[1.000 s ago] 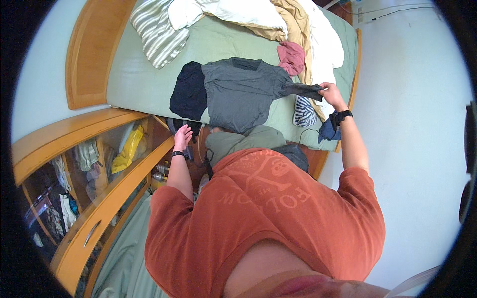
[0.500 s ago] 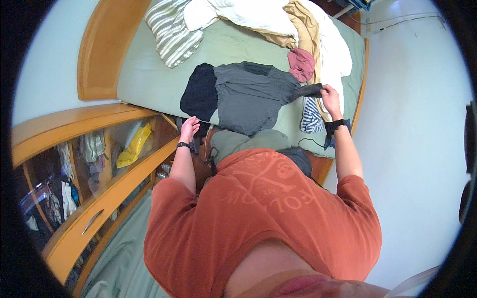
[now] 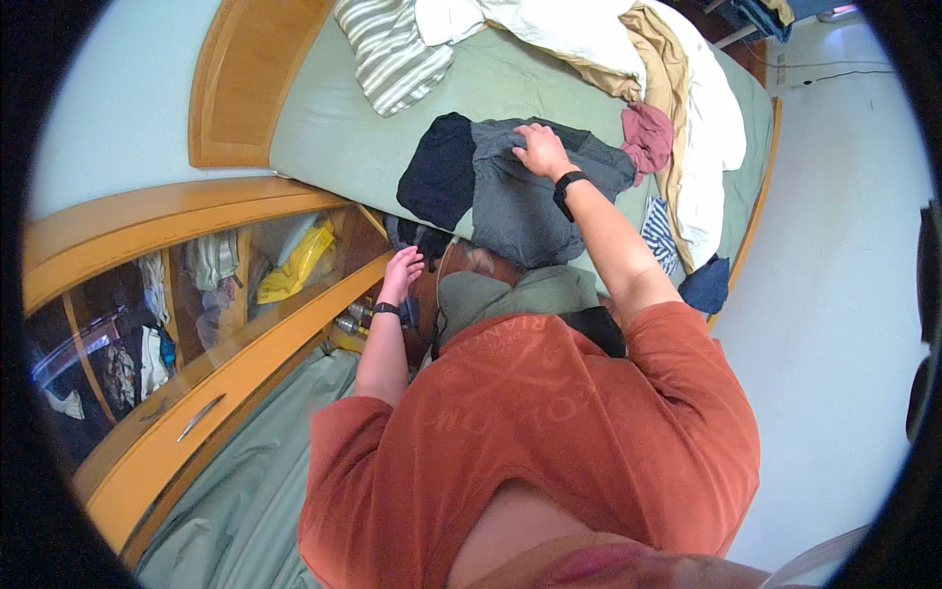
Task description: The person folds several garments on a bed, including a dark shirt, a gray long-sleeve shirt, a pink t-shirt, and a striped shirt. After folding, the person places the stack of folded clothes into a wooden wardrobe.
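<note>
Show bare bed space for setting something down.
Green sheet shows bare between the striped pillow, white bedding and grey shirt, and again between the wooden headboard and black garment. Crowded: right of the shirt, where the pink cloth, tan cloth and blue-striped cloth lie close together.

Rust-red T-shirt (image 3: 549, 422), black wristbands (image 3: 562, 194)

Bright, soft light; straight edges bowed; corners black.
</note>
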Available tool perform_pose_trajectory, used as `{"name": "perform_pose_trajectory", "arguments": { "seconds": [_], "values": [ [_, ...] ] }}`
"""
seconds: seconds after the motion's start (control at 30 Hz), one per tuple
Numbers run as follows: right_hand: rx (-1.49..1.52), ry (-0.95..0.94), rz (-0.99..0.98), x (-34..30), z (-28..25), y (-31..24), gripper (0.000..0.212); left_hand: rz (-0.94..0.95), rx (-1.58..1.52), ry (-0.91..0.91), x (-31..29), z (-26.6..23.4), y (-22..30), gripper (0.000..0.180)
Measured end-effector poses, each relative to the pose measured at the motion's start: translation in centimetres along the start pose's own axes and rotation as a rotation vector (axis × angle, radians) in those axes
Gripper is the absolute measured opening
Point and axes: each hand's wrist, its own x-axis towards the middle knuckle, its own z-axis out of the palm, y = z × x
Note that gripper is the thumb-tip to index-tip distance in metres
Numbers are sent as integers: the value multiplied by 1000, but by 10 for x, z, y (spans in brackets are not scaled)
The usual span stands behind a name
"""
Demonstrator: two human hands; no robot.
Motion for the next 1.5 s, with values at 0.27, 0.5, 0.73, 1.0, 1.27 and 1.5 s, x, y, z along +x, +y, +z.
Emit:
{"name": "perform_pose_trajectory", "arguments": {
  "seconds": [0.27,0.5,0.73,1.0,1.27,1.5],
  "values": [
    [171,-49,381,-139,29,206,33,-46,71,30,26,-22,2,32],
    [-17,-629,897,-397,81,356,25,9,343,-185,90,59,45,29],
    [349,-577,801,-389,167,242,56,596,2051,-700,205,107,9,22],
    [534,-397,1149,-277,283,195,72,165,1061,-219,243,154,-77,62],
    [1577,-72,1432,-332,222,188,44,-406,61,-241,153,155,-51,38],
    [1711,-61,1157,-347,127,151,43,-337,586,-716,92,138,-20,81]
  ]
}}
